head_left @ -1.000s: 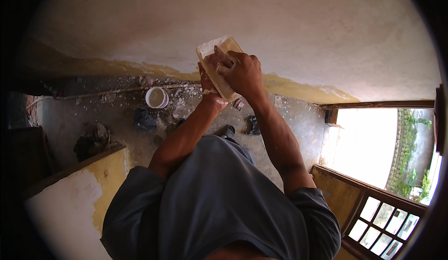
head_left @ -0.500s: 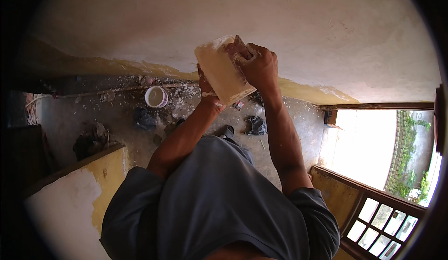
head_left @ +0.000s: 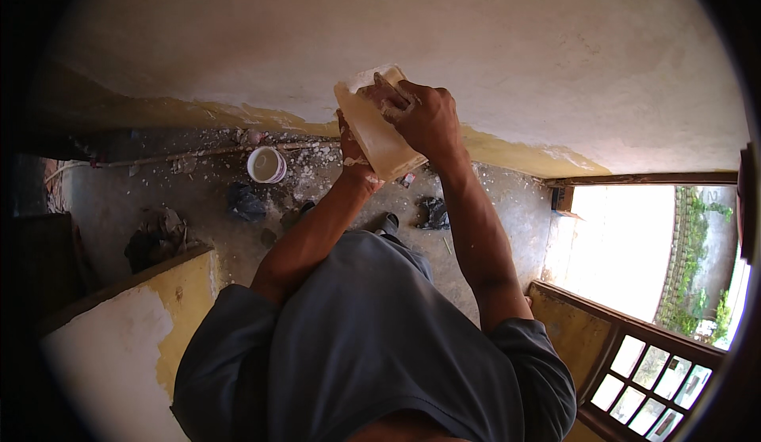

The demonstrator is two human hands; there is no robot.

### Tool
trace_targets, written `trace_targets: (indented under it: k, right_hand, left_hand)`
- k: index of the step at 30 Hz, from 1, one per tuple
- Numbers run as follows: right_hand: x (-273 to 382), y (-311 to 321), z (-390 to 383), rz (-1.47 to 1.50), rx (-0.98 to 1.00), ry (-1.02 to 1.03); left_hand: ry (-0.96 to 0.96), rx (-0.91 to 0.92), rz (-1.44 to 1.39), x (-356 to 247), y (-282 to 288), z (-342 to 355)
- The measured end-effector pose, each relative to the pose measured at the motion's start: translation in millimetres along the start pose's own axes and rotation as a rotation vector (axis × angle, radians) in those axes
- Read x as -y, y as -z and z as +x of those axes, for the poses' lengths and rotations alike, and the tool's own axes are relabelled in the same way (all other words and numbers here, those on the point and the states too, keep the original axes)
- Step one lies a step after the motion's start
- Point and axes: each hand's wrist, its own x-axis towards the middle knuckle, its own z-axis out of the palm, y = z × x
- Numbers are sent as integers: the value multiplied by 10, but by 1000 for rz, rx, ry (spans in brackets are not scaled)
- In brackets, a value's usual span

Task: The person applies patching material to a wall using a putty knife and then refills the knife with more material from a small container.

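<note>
A pale, rectangular plastering board [head_left: 376, 141], smeared with white compound, is held tilted in front of the wall. My left hand [head_left: 349, 147] grips it from the left and underneath, its fingers partly hidden and coated in white. My right hand [head_left: 425, 122] is closed on a brown, smeared tool handle [head_left: 379, 87] lying over the board; whether its blade is separate from the board I cannot make out. My forearms come up from either side of my grey shirt.
A plastered wall [head_left: 476, 38] with a yellow lower band faces me. Below are a white bucket [head_left: 266, 164], a long pole [head_left: 158, 156], scattered debris and black bags [head_left: 434, 214]. A low yellow wall [head_left: 182, 307] stands lower left; a bright opening [head_left: 602, 244] and paned window [head_left: 642, 386] are right.
My right hand moved right with the handle half a second ago, baring more of the pale face, then came back leftward. My left hand has barely shifted.
</note>
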Motion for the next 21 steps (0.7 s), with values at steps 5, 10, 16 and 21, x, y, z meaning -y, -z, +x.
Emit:
trace_targets:
  k: [5,10,16,21]
  right_hand:
    - [129,50,-89,-1,34,13]
    - [166,33,-174,-20,104,-31]
    - [200,2,-186,-1,62,-78]
    - [216,-11,-256,63,42,-133]
  left_hand:
    - [-5,42,-4,-18,-13,2]
    - [-91,-160,96,32,-124,-22]
    - [-139,-120,70,79,-25,51]
    - [-161,-124,91,79,21,67]
